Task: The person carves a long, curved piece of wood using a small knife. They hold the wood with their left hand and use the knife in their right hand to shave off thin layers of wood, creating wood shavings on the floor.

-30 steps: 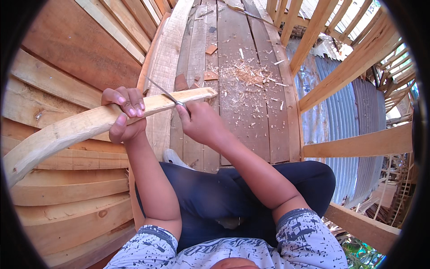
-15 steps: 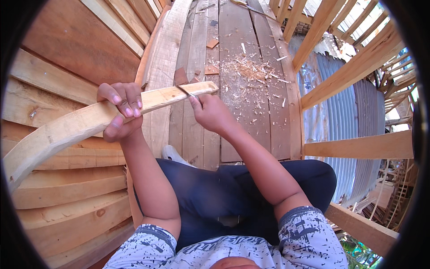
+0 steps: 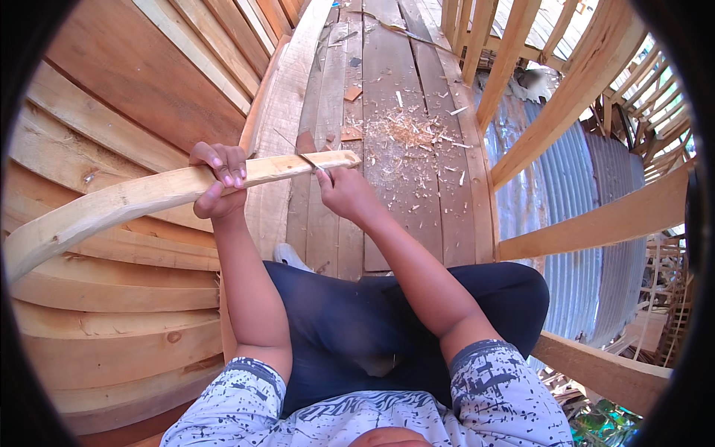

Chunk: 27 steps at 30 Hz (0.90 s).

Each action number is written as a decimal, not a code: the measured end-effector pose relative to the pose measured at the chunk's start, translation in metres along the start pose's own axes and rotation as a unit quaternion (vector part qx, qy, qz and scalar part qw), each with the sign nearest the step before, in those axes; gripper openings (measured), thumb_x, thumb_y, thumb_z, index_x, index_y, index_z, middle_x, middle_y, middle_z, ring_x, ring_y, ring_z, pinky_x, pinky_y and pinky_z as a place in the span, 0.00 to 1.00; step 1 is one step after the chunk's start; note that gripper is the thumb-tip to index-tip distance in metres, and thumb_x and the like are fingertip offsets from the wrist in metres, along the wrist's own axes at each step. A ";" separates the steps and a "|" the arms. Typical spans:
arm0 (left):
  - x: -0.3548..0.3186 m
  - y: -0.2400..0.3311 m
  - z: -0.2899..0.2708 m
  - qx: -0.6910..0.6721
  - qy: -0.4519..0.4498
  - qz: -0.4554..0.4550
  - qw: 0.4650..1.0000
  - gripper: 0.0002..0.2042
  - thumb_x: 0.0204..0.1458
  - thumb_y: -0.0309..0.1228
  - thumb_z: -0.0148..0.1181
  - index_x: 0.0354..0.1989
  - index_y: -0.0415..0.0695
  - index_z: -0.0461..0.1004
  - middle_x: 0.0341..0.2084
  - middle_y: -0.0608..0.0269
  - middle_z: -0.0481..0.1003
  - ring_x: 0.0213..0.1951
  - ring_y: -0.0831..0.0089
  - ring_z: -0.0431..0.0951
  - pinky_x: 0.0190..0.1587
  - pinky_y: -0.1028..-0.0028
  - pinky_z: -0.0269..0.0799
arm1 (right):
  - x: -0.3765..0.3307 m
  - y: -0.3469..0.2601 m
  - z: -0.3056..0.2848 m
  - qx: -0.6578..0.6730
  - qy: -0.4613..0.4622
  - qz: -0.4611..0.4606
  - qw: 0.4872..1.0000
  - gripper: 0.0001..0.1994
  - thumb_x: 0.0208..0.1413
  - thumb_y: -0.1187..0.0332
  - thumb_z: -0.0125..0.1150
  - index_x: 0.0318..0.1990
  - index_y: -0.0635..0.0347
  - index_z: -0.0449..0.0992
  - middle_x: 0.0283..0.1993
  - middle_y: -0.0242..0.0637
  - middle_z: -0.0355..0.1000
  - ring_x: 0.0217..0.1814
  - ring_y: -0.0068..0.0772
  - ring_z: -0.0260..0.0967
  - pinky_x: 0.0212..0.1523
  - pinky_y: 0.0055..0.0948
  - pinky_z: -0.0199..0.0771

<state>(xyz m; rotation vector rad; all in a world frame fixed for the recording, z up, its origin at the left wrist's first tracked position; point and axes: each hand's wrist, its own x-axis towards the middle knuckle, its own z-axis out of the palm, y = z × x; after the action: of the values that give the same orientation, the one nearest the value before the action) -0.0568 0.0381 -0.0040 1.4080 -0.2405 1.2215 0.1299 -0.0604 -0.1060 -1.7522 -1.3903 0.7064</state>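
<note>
A long, curved, pale piece of wood (image 3: 149, 193) runs from the left rim to the middle, its squared end pointing right. My left hand (image 3: 220, 179) is closed around it partway along, fingers over the top and thumb below. In my right hand (image 3: 347, 194), fingers wrapped closed, is a knife whose thin blade (image 3: 305, 159) lies across the wood near its right end. The blade's tip reaches past the wood's far edge. My right fist hides the knife's handle.
Wood shavings (image 3: 410, 128) litter the plank floor (image 3: 402, 223) ahead of my crossed legs. Small brown wood scraps (image 3: 351, 133) lie beside them. A plank wall (image 3: 112, 261) stands close on the left. A timber railing (image 3: 588, 216) borders the right, with corrugated metal sheets (image 3: 570, 276) beyond it.
The curved wood's left part has risen in the picture while its right end sits slightly lower. The knife stays across the wood near that end, with more of its blade now showing beyond the far edge.
</note>
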 end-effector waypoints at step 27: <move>-0.001 0.002 -0.001 0.001 0.037 0.008 0.999 0.13 0.37 0.28 0.61 0.32 0.44 0.66 0.16 0.69 0.67 0.19 0.78 0.67 0.28 0.78 0.64 | -0.010 -0.030 -0.001 0.045 -0.047 0.038 0.997 0.22 0.65 0.57 0.48 0.32 0.71 0.78 0.34 0.63 0.75 0.41 0.65 0.74 0.46 0.56 0.70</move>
<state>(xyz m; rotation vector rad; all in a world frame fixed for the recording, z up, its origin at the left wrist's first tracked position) -0.0592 0.0378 -0.0039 1.3618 -0.2002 1.2854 0.1118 -0.0673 -0.0807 -1.7265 -1.3383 0.8903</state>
